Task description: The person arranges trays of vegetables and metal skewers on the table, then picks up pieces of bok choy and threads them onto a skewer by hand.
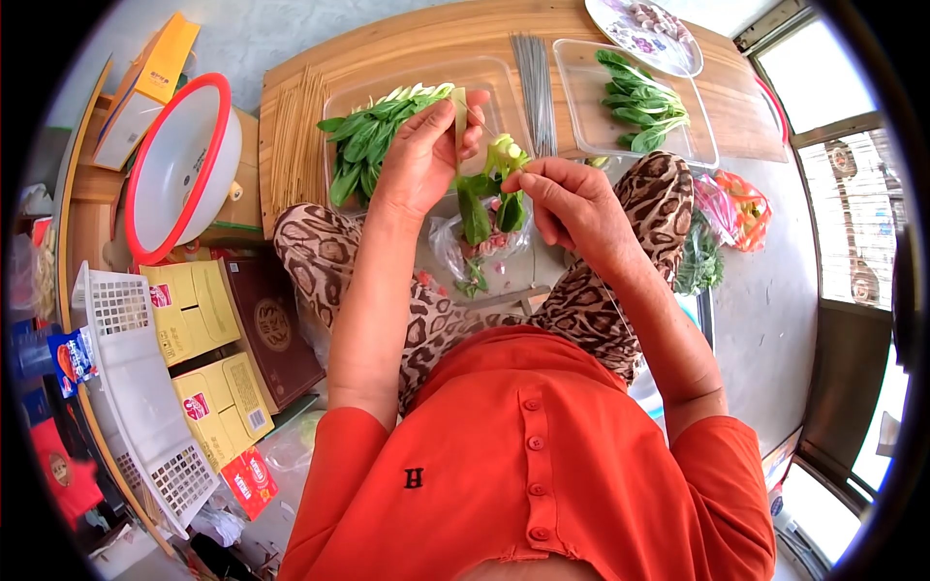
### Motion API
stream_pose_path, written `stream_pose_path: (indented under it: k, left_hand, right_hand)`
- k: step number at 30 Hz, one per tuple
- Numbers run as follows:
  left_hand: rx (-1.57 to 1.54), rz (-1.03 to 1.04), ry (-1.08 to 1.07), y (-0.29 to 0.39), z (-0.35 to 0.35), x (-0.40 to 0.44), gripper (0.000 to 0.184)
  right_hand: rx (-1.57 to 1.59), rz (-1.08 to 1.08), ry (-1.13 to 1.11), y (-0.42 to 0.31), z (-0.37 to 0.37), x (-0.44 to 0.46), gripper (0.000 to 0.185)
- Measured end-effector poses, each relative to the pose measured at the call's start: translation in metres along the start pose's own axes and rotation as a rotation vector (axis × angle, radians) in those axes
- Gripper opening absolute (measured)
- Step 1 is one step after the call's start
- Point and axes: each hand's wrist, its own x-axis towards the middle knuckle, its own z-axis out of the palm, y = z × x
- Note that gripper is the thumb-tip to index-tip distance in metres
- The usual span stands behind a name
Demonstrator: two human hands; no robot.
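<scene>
My left hand [432, 145] is raised over the near edge of a clear tray [513, 92], its fingers closed on a flat pale yellow-green strip [460, 118] whose kind I cannot make out. To its right, my right hand [573, 201] pinches at the side of a small bunch of leafy greens [477, 215]. The cut stems of that bunch point up and its leaves hang down. Loose leafy greens [366, 145] fill the left part of the tray. More greens [641, 105] lie in a second clear tray [581, 116] at the right.
Bamboo skewers [298, 140] and metal skewers [534, 92] lie on the wooden table [417, 41]. A plate [620, 27] with pinkish pieces stands at the far right. Below the hands is a plastic bag [448, 247] with scraps. A red-rimmed basin [184, 169] and boxes [199, 310] are at left.
</scene>
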Motion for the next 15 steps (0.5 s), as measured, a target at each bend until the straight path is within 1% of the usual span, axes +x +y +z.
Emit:
stream_pose_path:
  k: [5,7,8,10,11,13,15]
  left_hand:
    - [-0.053,0.011,-0.030,-0.003,-0.007,0.001,0.039]
    - [-0.061,-0.021,-0.090,-0.001,-0.010,0.001,0.038]
    - [-0.062,-0.022,-0.087,0.000,-0.013,0.001,0.038]
    - [-0.098,-0.078,-0.164,0.004,-0.017,0.001,0.035]
    - [-0.099,-0.079,-0.161,0.006,-0.018,0.000,0.035]
    - [-0.015,-0.098,-0.210,0.009,-0.021,0.000,0.036]
    - [0.018,-0.084,-0.208,0.012,-0.023,0.000,0.037]
  right_hand:
    - [-0.021,0.005,0.006,-0.004,0.001,-0.004,0.023]
    - [-0.020,0.004,-0.006,-0.005,0.002,-0.005,0.023]
    - [-0.020,0.008,-0.007,-0.005,0.001,-0.005,0.023]
    - [-0.042,0.017,-0.041,-0.005,-0.001,-0.007,0.023]
    - [-0.041,0.021,-0.042,-0.006,-0.001,-0.008,0.023]
    - [-0.034,0.026,-0.054,-0.007,-0.001,-0.010,0.023]
    - [-0.021,0.027,-0.059,-0.009,-0.002,-0.011,0.023]
